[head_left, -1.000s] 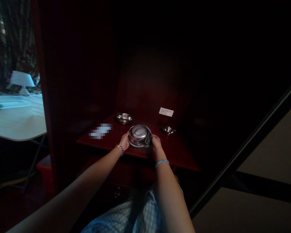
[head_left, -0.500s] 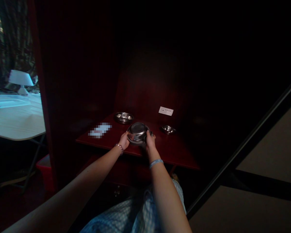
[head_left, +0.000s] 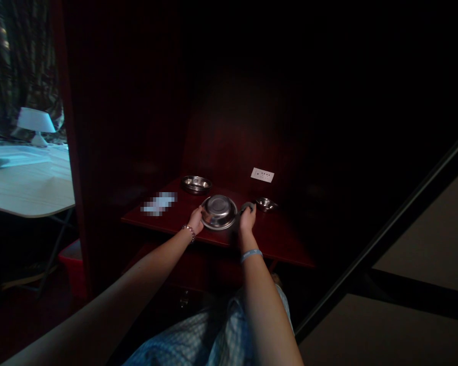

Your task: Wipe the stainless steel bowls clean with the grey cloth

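An upside-down metal bowl is over the front part of the dark red desk, its base facing up. My left hand grips the bowl's left rim, thumb on top. My right hand is off the bowl, just right of its rim, with fingers closed around a small grey pad whose exact kind is too dark to make out. A wide metal bowl stands upright behind to the left. A smaller metal bowl sits upright to the right of my right hand.
A pixelated flat pale item lies on the desk's left. A white wall socket is on the back panel. Left of the dark partition stand a pale table with a lamp and a red bin below.
My right hand has moved right, off the bowl's rim, with the grey pad in it. The bowl has tipped flatter, base up, while my left hand keeps its rim.
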A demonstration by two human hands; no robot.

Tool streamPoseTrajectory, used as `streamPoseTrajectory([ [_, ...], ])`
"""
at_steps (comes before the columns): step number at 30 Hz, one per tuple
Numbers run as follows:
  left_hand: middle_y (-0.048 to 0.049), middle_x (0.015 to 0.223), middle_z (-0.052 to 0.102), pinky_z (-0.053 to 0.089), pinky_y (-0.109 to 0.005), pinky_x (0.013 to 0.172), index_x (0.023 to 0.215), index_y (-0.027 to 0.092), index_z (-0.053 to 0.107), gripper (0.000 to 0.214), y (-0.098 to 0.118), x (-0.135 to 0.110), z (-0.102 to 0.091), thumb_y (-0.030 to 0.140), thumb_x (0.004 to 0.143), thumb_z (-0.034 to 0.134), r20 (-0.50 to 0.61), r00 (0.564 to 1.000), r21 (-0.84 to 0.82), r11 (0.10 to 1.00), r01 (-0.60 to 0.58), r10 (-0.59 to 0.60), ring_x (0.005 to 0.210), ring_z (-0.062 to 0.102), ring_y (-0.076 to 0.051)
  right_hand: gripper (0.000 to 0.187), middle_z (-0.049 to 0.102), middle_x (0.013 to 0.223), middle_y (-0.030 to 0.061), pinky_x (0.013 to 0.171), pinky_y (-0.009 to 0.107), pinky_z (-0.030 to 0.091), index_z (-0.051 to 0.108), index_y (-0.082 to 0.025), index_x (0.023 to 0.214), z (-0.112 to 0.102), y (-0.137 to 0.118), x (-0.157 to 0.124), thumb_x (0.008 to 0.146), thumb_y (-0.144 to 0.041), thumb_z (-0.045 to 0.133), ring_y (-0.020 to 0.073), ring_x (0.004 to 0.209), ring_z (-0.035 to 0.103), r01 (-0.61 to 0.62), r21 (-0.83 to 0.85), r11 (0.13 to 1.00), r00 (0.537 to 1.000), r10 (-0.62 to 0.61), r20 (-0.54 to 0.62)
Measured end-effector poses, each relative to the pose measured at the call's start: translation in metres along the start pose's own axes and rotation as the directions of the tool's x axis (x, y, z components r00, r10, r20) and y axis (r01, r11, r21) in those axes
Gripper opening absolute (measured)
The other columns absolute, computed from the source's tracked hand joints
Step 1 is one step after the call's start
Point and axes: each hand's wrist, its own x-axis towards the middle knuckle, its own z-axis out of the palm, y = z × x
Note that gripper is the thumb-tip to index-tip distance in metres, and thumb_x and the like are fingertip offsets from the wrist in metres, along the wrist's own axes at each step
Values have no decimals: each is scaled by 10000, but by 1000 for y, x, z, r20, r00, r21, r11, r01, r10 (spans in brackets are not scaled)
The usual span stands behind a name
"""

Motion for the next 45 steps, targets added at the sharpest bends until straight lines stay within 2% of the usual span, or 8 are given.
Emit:
streamPoseTrajectory([
  [4,-34,745,697,570,-285,718,980,153,654,146,-1,-2,0,177,920,523,-4,1000,91,996,-4,4,625,651,-133,658,521,1430,136,1103,386,347,303,-152,1532,-5,-18,-13,888,-291,287,229,1299,494,6,-195,981,999,-15,-46],
  [8,-47,729,689,570,-319,767,980,144,659,183,-3,-5,1,205,938,491,16,1000,134,991,-12,10,662,662,-157,711,416,1525,72,1121,398,309,314,-248,1537,-8,-32,-31,831,-183,365,248,1370,376,246,-368,897,969,-220,112],
  [12,-75,800,708,561,-336,798,983,145,658,182,-2,-6,1,221,933,500,43,999,140,990,-9,3,748,682,-185,709,364,1557,77,1157,412,253,379,-250,1510,-5,-35,-44,812,-128,421,255,1393,326,460,-444,769,881,-333,336],
  [21,-82,909,703,546,-307,755,1025,174,645,211,-4,-4,-2,268,948,472,58,998,196,981,11,-23,739,668,-163,763,240,1621,103,1208,444,186,286,-182,1548,-1,-29,-44,808,-107,453,258,1487,217,608,-360,707,756,-378,534],
  [28,-61,784,708,526,-250,746,915,142,666,110,-4,-3,-2,186,898,566,97,995,130,991,-26,13,676,666,-131,751,202,1634,88,1210,466,183,286,-185,1551,1,-38,-55,820,-141,455,261,1510,154,740,-246,626,594,-436,676],
  [35,-96,875,746,507,-248,824,903,105,695,92,-3,-8,0,131,828,650,161,982,127,985,-120,99,797,690,-150,726,261,1618,61,1220,448,135,324,-183,1535,5,-44,-61,820,-131,435,234,1508,164,820,-159,550,463,-473,750],
  [39,-62,822,731,528,-240,740,923,139,679,105,-4,-7,-1,163,887,584,144,988,172,982,-81,56,708,677,-128,684,383,1565,49,1221,417,131,382,-199,1503,1,-47,-54,824,-132,428,195,1480,245,805,-183,564,498,-477,724],
  [45,-46,710,689,549,-274,712,920,157,675,122,-6,-5,-2,201,908,562,101,995,178,984,-18,0,656,662,-153,594,461,1509,76,1199,396,182,447,-187,1448,-9,-46,-44,854,-160,436,210,1411,358,684,-371,628,702,-429,568],
])
